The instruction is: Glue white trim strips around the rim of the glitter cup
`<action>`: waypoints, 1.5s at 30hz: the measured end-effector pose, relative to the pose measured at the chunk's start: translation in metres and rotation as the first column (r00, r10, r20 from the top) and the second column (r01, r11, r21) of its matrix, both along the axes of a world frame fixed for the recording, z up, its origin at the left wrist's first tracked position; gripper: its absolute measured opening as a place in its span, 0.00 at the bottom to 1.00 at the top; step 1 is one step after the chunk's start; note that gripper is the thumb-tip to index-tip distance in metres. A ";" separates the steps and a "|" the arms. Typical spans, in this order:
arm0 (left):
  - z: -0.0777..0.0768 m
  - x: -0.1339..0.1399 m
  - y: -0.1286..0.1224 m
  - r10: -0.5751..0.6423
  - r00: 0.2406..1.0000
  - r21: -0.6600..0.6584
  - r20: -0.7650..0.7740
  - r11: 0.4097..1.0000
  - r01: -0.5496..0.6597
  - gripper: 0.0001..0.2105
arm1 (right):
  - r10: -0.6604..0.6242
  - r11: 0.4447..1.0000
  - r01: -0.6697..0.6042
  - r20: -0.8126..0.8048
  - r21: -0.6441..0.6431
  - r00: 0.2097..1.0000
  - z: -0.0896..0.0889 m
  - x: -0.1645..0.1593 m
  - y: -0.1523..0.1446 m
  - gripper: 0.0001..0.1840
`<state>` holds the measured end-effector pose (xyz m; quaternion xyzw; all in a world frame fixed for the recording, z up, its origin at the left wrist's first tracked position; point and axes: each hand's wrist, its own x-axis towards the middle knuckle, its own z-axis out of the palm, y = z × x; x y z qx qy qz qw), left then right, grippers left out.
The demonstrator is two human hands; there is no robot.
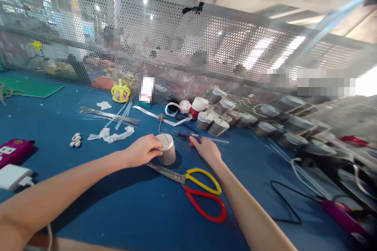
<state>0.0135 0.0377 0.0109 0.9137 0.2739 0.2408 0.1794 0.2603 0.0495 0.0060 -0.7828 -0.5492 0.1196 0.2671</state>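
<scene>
Cylindrical pot [168, 156], head view: pale beige-grey wall, lighter top, standing upright on the blue table [123, 208], just beyond the scissors [179, 178] with one yellow and one red handle. Left hand [143, 151] comes in from the left, forearm slanting across the table, thumb and fingers clamped on the pot's left side near the rim. Right hand [207, 150], apart from the left, is back-up, wrapped round the blue glue gun [184, 134] just right of the pot.

Free tabletop [126, 211] left of the scissors [179, 177], glue gun [185, 134] and cups [218, 126] in the way beyond
</scene>
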 end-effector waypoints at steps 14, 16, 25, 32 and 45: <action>-0.006 0.003 -0.002 -0.038 0.997 0.161 -0.070 0.986 0.049 0.06 | 0.574 0.811 -0.584 -0.254 0.043 0.779 0.040 -0.089 -0.004 0.16; -0.005 0.002 -0.001 -0.038 0.997 0.145 -0.068 0.988 0.048 0.07 | 0.533 0.844 -0.525 -0.282 0.112 0.798 0.040 -0.086 -0.004 0.14; 0.010 -0.008 0.005 0.057 0.994 -0.325 0.089 0.945 -0.025 0.11 | 0.406 0.913 -0.209 -0.722 0.351 0.560 0.053 -0.053 -0.031 0.15; 0.016 -0.008 0.002 0.014 0.987 -0.477 0.158 0.877 0.064 0.10 | 0.350 0.923 -0.090 -0.715 0.375 0.605 0.038 -0.047 -0.033 0.15; 0.020 -0.006 -0.002 -0.062 0.980 -0.550 0.187 0.820 0.157 0.10 | 0.319 0.936 -0.091 -0.710 0.340 0.628 0.022 -0.048 -0.029 0.15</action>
